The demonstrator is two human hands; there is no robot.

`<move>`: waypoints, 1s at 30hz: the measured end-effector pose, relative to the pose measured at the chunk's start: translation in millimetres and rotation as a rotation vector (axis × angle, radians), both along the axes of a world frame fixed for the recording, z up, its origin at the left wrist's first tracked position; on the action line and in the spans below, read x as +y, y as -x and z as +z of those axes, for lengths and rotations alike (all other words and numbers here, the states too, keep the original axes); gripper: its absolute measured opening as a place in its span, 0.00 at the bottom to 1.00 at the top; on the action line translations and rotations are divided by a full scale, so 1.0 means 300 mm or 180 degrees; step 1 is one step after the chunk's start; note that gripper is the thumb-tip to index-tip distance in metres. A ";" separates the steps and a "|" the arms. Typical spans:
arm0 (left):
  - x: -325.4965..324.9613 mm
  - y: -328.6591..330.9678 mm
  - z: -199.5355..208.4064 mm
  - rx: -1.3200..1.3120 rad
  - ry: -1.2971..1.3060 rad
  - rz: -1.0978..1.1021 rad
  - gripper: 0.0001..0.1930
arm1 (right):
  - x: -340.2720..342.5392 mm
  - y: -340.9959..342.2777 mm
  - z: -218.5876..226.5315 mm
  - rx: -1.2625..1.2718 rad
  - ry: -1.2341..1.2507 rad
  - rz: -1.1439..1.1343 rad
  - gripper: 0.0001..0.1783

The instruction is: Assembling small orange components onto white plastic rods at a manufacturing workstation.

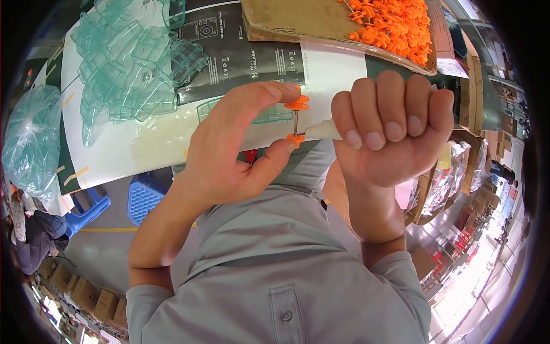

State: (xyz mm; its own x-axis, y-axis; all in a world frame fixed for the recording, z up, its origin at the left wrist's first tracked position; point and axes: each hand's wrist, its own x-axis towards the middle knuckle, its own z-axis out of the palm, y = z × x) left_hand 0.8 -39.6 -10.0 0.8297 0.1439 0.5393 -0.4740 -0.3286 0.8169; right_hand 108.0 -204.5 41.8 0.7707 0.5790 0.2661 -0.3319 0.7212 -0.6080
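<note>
My left hand [220, 146] pinches a small orange wheel-and-axle piece [296, 121] between thumb and forefinger. Two orange wheels sit at the ends of its thin metal rod, which stands roughly upright in the view. My right hand [392, 123] is closed in a fist around a white tube [323, 131] with a tapered nozzle. The nozzle's tip points left and meets the rod just above the lower wheel; most of the tube is hidden in my palm. Behind my left fingers, a see-through green plastic part [276, 116] lies on the white sheet.
See-through green plastic parts [123, 63] are heaped at the table's left. A cardboard tray [303, 26] at the back right holds many orange wheel pieces [395, 37]. A plastic bag [33, 135] hangs by the left edge. Blue stools [144, 198] stand below.
</note>
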 end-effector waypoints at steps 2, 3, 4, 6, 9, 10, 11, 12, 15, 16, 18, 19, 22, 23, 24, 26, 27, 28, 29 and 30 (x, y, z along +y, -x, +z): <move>0.005 0.000 -0.007 -0.0105 -0.0341 0.0099 0.30 | 0.000 0.002 -0.008 0.0070 0.0001 0.0017 0.26; 0.006 0.000 -0.010 -0.0094 -0.0355 0.0103 0.30 | -0.009 -0.009 -0.008 0.0058 0.0051 -0.0095 0.26; 0.005 -0.001 -0.015 0.0032 -0.0605 0.0197 0.30 | -0.019 -0.019 -0.008 0.0047 0.0106 -0.0207 0.26; 0.007 -0.001 -0.023 0.0280 -0.1103 0.0383 0.28 | -0.021 -0.024 -0.012 0.0044 0.0158 -0.0316 0.26; 0.014 -0.002 -0.037 0.0410 -0.1416 0.0467 0.26 | -0.016 -0.022 -0.017 0.0126 0.0414 -0.0476 0.26; 0.014 -0.004 -0.040 0.0470 -0.1568 0.0509 0.25 | -0.015 -0.020 -0.020 0.0129 0.0419 -0.0473 0.26; 0.012 -0.007 -0.043 0.0475 -0.1564 0.0510 0.25 | -0.012 -0.015 -0.025 0.0172 0.0457 -0.0491 0.26; 0.009 -0.011 -0.046 0.0517 -0.1577 0.0520 0.25 | -0.008 -0.010 -0.030 0.0215 0.0496 -0.0509 0.26; 0.005 -0.018 -0.047 0.0605 -0.1610 0.0534 0.23 | 0.006 0.000 -0.042 0.0295 0.0622 -0.0580 0.26; 0.006 -0.019 -0.041 0.0657 -0.1596 0.0515 0.23 | 0.011 0.002 -0.045 0.0327 0.0710 -0.0632 0.26; 0.010 -0.020 -0.033 0.0759 -0.1567 0.0480 0.24 | 0.023 0.006 -0.054 0.0362 0.0797 -0.0680 0.26; 0.012 -0.021 -0.033 0.0762 -0.1567 0.0484 0.24 | 0.030 0.005 -0.061 0.0312 0.0849 -0.0724 0.26; 0.016 -0.024 -0.034 0.0757 -0.1501 0.0431 0.25 | 0.056 -0.002 -0.082 0.0212 0.0955 -0.0807 0.26; 0.017 -0.023 -0.033 0.0760 -0.1499 0.0435 0.25 | 0.067 -0.006 -0.090 0.0119 0.0961 -0.0884 0.26; 0.018 -0.022 -0.030 0.0790 -0.1486 0.0424 0.25 | 0.079 -0.011 -0.097 0.0025 0.0965 -0.0960 0.26; 0.019 -0.021 -0.027 0.0850 -0.1458 0.0399 0.26 | 0.101 -0.016 -0.111 -0.0070 0.0973 -0.1031 0.26; 0.018 -0.022 -0.028 0.0852 -0.1454 0.0403 0.26 | 0.112 -0.016 -0.119 -0.0096 0.1004 -0.1106 0.26; 0.015 -0.023 -0.030 0.0812 -0.1407 0.0423 0.25 | 0.121 -0.017 -0.126 -0.0122 0.1036 -0.1181 0.26; 0.013 -0.023 -0.032 0.0772 -0.1360 0.0448 0.25 | 0.128 -0.018 -0.132 -0.0150 0.1067 -0.1251 0.26; 0.012 -0.023 -0.034 0.0732 -0.1312 0.0473 0.24 | 0.128 -0.020 -0.139 -0.0151 0.1070 -0.1241 0.26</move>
State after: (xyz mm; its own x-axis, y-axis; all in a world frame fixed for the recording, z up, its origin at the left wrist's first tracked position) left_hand 7.7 -35.9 -20.2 0.9206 0.0830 0.3817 -0.2202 -0.6968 0.6826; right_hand 114.1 -166.0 0.2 0.9379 0.3107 0.1545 -0.0439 0.5478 -0.8354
